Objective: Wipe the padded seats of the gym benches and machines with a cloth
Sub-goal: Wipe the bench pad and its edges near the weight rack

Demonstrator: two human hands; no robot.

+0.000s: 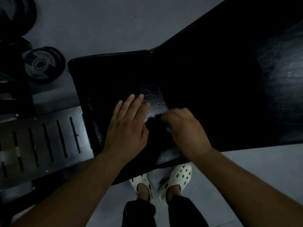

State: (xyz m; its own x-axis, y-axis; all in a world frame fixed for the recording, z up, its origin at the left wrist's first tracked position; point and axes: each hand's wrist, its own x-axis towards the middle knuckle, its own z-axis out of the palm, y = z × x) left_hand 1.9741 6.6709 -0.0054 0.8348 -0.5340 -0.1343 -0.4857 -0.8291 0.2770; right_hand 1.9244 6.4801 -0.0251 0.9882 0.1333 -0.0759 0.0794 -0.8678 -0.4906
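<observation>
Single view here, worn on the head and pointing steeply down, nearly straight at the floor (98, 27). The padded seat (106, 76) sits close beneath the lens and fills the middle of the frame. Forearms reach in from the bottom edge, left hand (126, 128) and right hand (186, 128) near centre. The person's own white shoes (178, 177) show at the bottom. Wide-angle bend: the back pad (221, 71) sweeps to the upper right, weight plates (43, 64) at the left edge.

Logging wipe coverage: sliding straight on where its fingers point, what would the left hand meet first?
The left hand would first meet the wet patch on the seat pad, then probably the backrest pad's edge.
</observation>
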